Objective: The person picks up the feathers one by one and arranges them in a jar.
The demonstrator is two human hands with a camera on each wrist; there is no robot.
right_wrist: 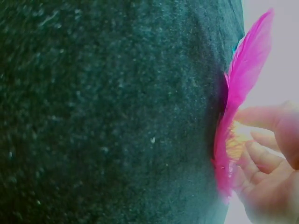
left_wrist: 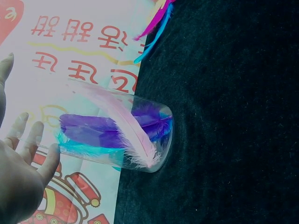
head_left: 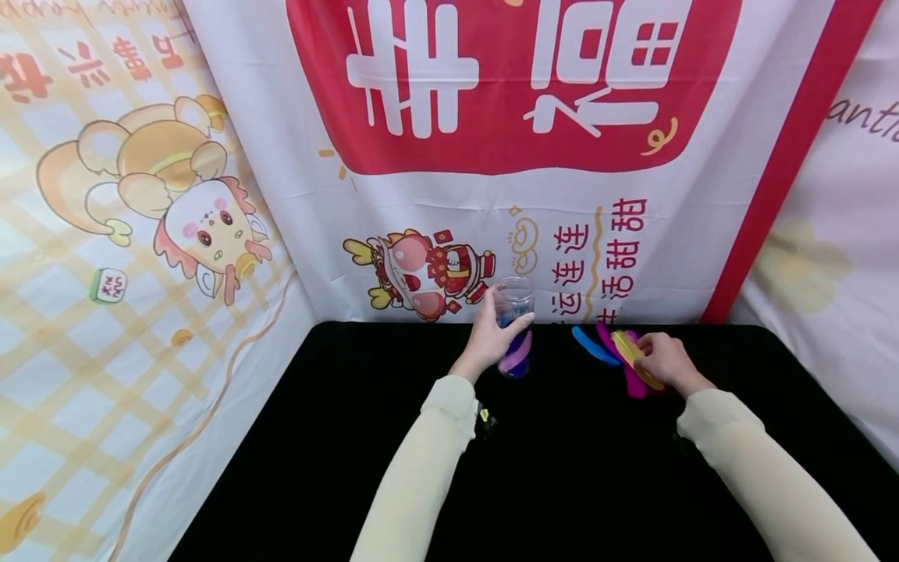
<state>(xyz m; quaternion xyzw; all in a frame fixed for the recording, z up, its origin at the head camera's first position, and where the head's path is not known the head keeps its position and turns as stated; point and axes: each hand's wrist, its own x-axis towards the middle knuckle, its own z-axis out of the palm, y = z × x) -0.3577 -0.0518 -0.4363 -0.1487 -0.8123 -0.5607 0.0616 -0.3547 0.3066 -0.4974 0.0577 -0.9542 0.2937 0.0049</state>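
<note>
Toward the back of the black table, my left hand (head_left: 489, 334) holds a clear cup (head_left: 516, 292) upright, thumb across its near side. Inside the cup, the left wrist view shows a pale pink feather (left_wrist: 122, 119), a purple feather (left_wrist: 88, 129) and a turquoise feather (left_wrist: 93, 149). To the right, my right hand (head_left: 667, 359) pinches a yellow feather (head_left: 624, 348) over a small pile. Magenta feathers (head_left: 635, 385) and a blue feather (head_left: 593, 346) lie there beside the fingers. In the right wrist view a magenta feather (right_wrist: 247, 70) partly hides the yellow one.
Black cloth covers the table (head_left: 548, 476). A printed white and red curtain (head_left: 449, 203) hangs right behind its back edge, close to the cup. Another printed curtain (head_left: 91, 328) runs along the left side.
</note>
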